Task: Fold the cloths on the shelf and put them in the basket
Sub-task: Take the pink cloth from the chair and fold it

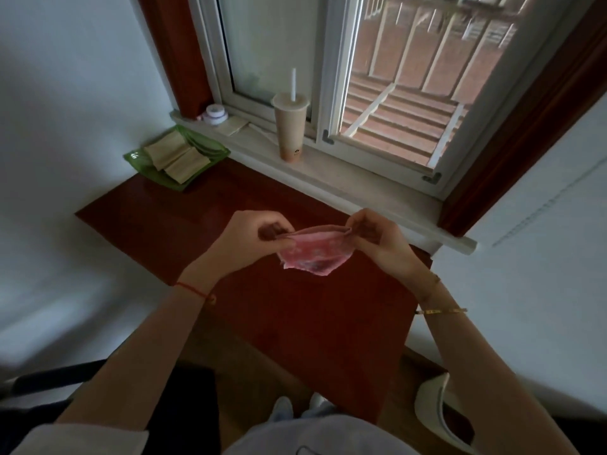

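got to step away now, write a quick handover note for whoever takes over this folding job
Left hand: grip pinched on the left top corner of the pink patterned cloth.
Right hand: grip pinched on its right top corner.
The cloth hangs between both hands, held up above the dark red shelf, partly folded.
Green basket sits at the shelf's far left corner with folded beige cloths already in it.
Left to do: finish folding the pink cloth and place it in the basket. No other loose cloths show on the shelf.

Both bare forearms reach forward. The left hand (244, 239) and right hand (382, 241) pinch shut, raised level and apart.
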Demonstrator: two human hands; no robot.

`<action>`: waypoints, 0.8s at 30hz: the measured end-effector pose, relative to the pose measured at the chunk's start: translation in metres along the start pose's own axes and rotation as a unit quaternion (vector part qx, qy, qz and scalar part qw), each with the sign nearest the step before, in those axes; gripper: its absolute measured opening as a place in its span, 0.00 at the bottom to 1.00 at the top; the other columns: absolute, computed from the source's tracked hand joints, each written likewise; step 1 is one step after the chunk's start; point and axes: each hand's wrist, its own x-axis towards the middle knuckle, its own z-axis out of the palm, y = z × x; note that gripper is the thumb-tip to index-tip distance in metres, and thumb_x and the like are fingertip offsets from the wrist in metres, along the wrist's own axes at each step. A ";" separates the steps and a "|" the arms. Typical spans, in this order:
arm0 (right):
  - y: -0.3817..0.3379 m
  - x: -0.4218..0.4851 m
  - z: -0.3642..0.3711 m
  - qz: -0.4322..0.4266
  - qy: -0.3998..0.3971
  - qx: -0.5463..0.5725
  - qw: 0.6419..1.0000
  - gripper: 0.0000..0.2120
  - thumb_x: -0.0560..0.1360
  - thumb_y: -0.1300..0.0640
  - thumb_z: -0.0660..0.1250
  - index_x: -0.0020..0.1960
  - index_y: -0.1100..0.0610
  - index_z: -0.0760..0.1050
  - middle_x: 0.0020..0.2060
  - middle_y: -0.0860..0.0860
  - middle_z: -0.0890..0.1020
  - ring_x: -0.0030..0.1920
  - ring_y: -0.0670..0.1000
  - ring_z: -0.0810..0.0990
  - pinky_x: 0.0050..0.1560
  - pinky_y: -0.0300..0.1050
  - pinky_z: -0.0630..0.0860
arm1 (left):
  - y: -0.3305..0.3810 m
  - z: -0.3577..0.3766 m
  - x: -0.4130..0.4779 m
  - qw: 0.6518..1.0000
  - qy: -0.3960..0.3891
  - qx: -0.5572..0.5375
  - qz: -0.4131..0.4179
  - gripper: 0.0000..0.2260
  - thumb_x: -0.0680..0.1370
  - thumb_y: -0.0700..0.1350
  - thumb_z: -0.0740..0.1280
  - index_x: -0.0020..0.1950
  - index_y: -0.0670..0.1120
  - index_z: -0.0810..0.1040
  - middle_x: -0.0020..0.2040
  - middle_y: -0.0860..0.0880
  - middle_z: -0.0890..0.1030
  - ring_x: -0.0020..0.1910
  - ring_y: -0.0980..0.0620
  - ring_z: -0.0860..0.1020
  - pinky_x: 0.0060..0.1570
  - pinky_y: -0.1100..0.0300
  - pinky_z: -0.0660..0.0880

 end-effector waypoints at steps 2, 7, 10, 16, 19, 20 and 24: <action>-0.009 -0.009 -0.005 0.000 -0.018 0.003 1.000 0.14 0.71 0.72 0.67 0.45 0.53 0.76 0.43 0.50 0.81 0.45 0.49 0.81 0.49 0.47 0.80 | 0.007 -0.008 0.000 0.999 -0.041 -0.011 0.006 0.07 0.70 0.46 0.77 0.47 0.47 0.85 0.41 0.54 0.85 0.41 0.57 0.83 0.44 0.65 0.79; -0.017 -0.024 -0.012 0.030 -0.055 0.051 0.997 0.12 0.71 0.71 0.69 0.44 0.55 0.77 0.40 0.51 0.81 0.43 0.54 0.82 0.46 0.54 0.82 | 0.014 -0.012 0.006 0.994 -0.095 -0.045 -0.001 0.07 0.70 0.42 0.77 0.46 0.44 0.85 0.41 0.51 0.86 0.41 0.56 0.84 0.45 0.67 0.79; -0.002 -0.025 -0.011 0.068 -0.045 0.037 0.996 0.09 0.72 0.71 0.69 0.44 0.58 0.77 0.40 0.52 0.81 0.44 0.59 0.83 0.47 0.55 0.83 | 0.003 0.001 0.015 0.992 -0.119 -0.029 -0.018 0.07 0.70 0.44 0.77 0.46 0.46 0.85 0.42 0.52 0.86 0.43 0.55 0.84 0.47 0.65 0.80; 0.064 -0.008 0.004 0.137 0.005 -0.161 0.977 0.09 0.70 0.62 0.71 0.42 0.49 0.78 0.38 0.42 0.82 0.41 0.46 0.81 0.49 0.43 0.79 | -0.048 0.060 0.024 0.992 -0.098 0.031 -0.073 0.05 0.71 0.45 0.76 0.46 0.48 0.85 0.41 0.55 0.85 0.42 0.62 0.82 0.46 0.68 0.75; 0.094 -0.004 0.019 0.178 0.013 -0.192 0.965 0.05 0.69 0.62 0.70 0.43 0.53 0.80 0.40 0.46 0.82 0.41 0.45 0.79 0.46 0.42 0.77 | -0.073 0.093 0.017 0.987 -0.067 0.077 -0.121 0.04 0.72 0.46 0.74 0.45 0.51 0.85 0.42 0.58 0.84 0.43 0.63 0.81 0.50 0.65 0.78; 0.102 -0.006 0.024 0.188 0.009 -0.195 0.963 0.05 0.69 0.62 0.70 0.43 0.53 0.80 0.42 0.48 0.82 0.40 0.45 0.79 0.45 0.41 0.76 | -0.079 0.102 0.010 0.986 -0.063 0.086 -0.126 0.04 0.72 0.46 0.73 0.46 0.51 0.85 0.42 0.58 0.84 0.43 0.63 0.81 0.50 0.64 0.79; 0.129 -0.038 0.039 0.214 -0.031 -0.197 0.956 0.06 0.71 0.64 0.68 0.44 0.55 0.79 0.42 0.47 0.79 0.39 0.40 0.75 0.42 0.35 0.73 | -0.094 0.131 -0.028 0.985 -0.087 0.077 -0.130 0.06 0.73 0.45 0.74 0.48 0.52 0.83 0.45 0.59 0.83 0.46 0.64 0.80 0.51 0.66 0.78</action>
